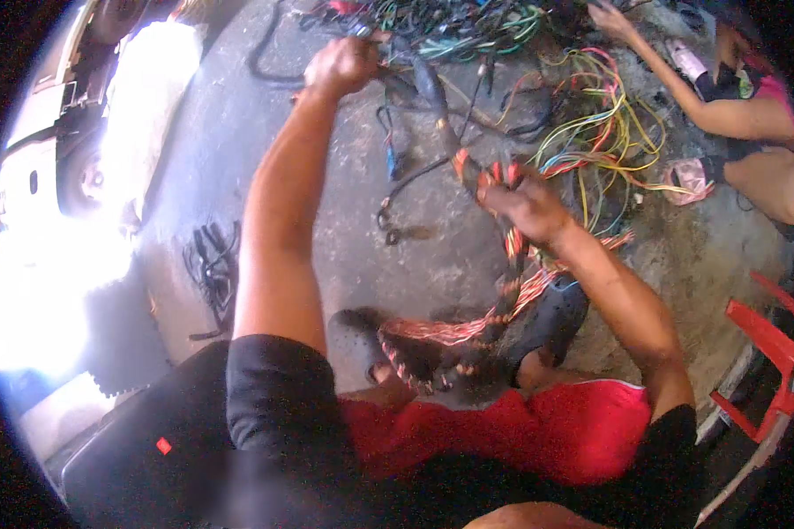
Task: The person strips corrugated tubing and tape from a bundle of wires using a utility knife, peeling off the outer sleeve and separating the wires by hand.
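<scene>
My left hand (340,66) is stretched far forward and closed in a fist around what looks like a black cable (399,85), partly hidden by the fingers. My right hand (531,204) grips a dark taped wire harness (448,137) with orange-red bands. From this hand the harness runs forward toward a tangled heap of wires, and back down between my feet. There a bundle of orange and white wires (441,331) lies with it. A thin black cable with a ring end (392,236) and a blue connector (391,166) lie on the floor between my arms.
A pile of green and black wires (476,35) lies ahead. Loose yellow, red and blue wires (604,132) spread to its right, near another person's arm (679,93). Black cables (212,269) lie at left, and a red metal frame (772,353) stands at right.
</scene>
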The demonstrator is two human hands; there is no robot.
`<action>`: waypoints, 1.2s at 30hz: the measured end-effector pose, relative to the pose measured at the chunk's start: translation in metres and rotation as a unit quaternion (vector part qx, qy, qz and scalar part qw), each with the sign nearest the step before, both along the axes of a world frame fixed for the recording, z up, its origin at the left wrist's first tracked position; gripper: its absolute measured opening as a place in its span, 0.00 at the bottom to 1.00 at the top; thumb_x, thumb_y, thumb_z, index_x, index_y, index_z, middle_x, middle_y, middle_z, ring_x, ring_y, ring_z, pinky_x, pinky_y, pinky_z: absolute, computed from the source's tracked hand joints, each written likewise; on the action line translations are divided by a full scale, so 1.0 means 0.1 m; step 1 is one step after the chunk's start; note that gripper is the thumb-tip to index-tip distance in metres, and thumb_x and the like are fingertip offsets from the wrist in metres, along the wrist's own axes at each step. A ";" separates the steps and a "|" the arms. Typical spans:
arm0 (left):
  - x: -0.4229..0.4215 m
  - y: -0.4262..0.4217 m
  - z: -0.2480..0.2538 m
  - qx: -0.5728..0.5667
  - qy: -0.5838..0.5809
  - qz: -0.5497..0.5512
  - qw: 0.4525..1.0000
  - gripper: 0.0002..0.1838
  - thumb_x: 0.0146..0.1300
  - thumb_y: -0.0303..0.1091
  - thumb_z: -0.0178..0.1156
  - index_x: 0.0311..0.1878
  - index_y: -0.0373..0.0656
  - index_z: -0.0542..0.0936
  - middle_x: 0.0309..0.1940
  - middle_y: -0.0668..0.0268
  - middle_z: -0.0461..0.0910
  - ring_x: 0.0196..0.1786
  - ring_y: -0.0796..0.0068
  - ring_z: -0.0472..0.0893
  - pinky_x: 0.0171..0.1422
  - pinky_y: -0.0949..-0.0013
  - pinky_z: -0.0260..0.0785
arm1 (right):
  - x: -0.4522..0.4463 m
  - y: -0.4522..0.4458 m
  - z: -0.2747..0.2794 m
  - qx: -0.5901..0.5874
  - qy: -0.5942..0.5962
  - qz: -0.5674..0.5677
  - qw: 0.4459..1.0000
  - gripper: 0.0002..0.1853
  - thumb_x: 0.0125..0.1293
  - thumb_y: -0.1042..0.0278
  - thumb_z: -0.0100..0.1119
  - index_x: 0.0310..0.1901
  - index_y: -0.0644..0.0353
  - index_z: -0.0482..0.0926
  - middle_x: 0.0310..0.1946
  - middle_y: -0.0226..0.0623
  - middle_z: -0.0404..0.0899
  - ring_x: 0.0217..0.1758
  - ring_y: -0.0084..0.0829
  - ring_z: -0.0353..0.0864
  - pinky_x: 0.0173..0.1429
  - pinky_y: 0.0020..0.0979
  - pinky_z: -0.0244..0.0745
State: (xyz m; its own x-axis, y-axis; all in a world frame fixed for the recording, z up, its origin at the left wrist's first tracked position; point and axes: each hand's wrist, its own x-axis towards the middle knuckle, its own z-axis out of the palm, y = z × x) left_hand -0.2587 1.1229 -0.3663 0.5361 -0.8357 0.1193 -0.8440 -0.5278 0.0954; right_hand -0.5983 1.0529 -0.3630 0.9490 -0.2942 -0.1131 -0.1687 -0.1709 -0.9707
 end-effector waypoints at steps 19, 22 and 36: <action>-0.48 0.19 -0.16 -0.036 0.101 -0.070 0.992 0.27 0.63 0.50 0.55 0.55 0.36 0.73 0.44 0.50 0.79 0.47 0.57 0.78 0.51 0.59 0.69 | 0.01 -0.44 -0.55 0.231 0.083 -0.252 0.936 0.12 0.58 0.58 0.59 0.29 0.59 0.78 0.26 0.31 0.78 0.30 0.26 0.77 0.41 0.35 0.72; -1.39 0.11 0.17 0.030 0.497 -0.098 0.862 0.33 0.61 0.52 0.57 0.56 0.29 0.71 0.44 0.45 0.79 0.48 0.58 0.80 0.54 0.62 0.69 | 0.06 -0.39 -0.29 0.135 0.150 -0.233 0.951 0.09 0.57 0.61 0.62 0.32 0.57 0.78 0.27 0.24 0.76 0.29 0.18 0.71 0.37 0.25 0.67; -1.25 0.67 0.14 0.113 0.297 -0.051 0.947 0.14 0.63 0.39 0.57 0.44 0.38 0.79 0.25 0.57 0.79 0.28 0.69 0.76 0.37 0.65 0.68 | -0.57 -0.78 -1.02 -0.173 0.171 -0.256 0.936 0.27 0.54 0.44 0.62 0.42 0.63 0.77 0.37 0.48 0.80 0.44 0.46 0.79 0.51 0.40 0.72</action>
State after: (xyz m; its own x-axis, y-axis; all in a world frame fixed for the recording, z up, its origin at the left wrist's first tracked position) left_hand -0.3837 1.1904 -0.3518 0.3689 -0.8547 -0.3651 -0.7245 -0.5106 0.4630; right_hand -0.6554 0.9747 -0.4655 0.5995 -0.7755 -0.1979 -0.6048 -0.2770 -0.7467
